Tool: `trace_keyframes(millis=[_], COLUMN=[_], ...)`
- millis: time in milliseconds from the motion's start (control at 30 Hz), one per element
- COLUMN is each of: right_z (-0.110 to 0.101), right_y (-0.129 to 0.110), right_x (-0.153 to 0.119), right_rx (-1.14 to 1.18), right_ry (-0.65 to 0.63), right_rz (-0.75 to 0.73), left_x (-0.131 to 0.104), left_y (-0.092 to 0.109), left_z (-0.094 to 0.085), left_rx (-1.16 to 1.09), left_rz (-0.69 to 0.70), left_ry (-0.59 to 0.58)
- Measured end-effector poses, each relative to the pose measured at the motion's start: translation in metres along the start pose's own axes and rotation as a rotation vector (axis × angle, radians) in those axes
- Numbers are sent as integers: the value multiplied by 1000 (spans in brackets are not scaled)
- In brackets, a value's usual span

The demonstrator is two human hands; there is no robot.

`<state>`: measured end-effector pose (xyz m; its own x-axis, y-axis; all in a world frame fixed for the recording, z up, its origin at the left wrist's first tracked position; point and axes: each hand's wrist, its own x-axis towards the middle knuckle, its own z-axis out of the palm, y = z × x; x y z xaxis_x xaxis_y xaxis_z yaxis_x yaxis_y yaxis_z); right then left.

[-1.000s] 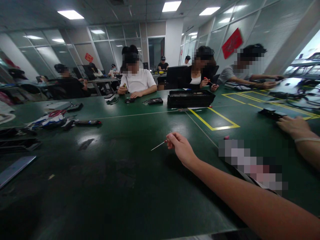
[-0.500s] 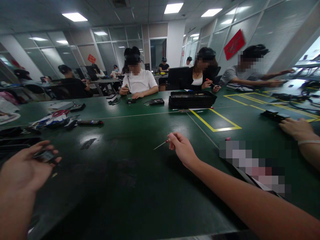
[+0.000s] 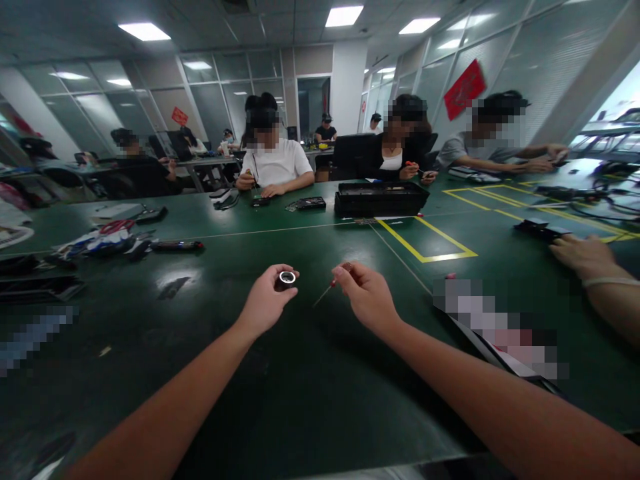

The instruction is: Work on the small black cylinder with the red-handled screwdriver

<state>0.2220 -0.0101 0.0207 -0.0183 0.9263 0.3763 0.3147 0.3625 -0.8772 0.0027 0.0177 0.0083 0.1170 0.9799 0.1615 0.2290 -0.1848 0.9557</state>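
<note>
Glossy green tabletop [image 3: 320, 387] beneath bright-rimmed cylinder [image 3: 286, 281]

An office-type rm is serving as a workshop: ppl [image 3: 280, 161] w/ headgear [image 3: 262, 117] are sitting at a long green table [image 3: 300, 387], hand tools [image 3: 333, 285] are being held, yellow tape [image 3: 450, 257] is marking areas, glass partitions [image 3: 545, 73] are lining the rm, ceiling lights [image 3: 344, 16] are shining.
</note>
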Motion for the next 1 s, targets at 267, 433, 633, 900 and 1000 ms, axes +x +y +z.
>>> trace_keyframes(millis=[267, 433, 633, 900, 1000], right_z=[-1, 0, 3, 2, 2], right_y=[-6, -1, 1, 1, 0], right_x=[-12, -14, -13, -12, -11], right_rx=[86, 67, 1, -75, -109], right_ry=[146, 42, -12, 41, 64], right_rz=[-199, -229, -207, -251, -274], left_x=[-17, -17, -15, -16, -16], left_y=[-11, -15, -22, -18, -17], left_z=[7, 3, 3, 3, 3], left_rx=[297, 285, 225, 175, 167], left_rz=[221, 171, 202, 170, 164], left_ry=[-63, -55, -74, -84, -88])
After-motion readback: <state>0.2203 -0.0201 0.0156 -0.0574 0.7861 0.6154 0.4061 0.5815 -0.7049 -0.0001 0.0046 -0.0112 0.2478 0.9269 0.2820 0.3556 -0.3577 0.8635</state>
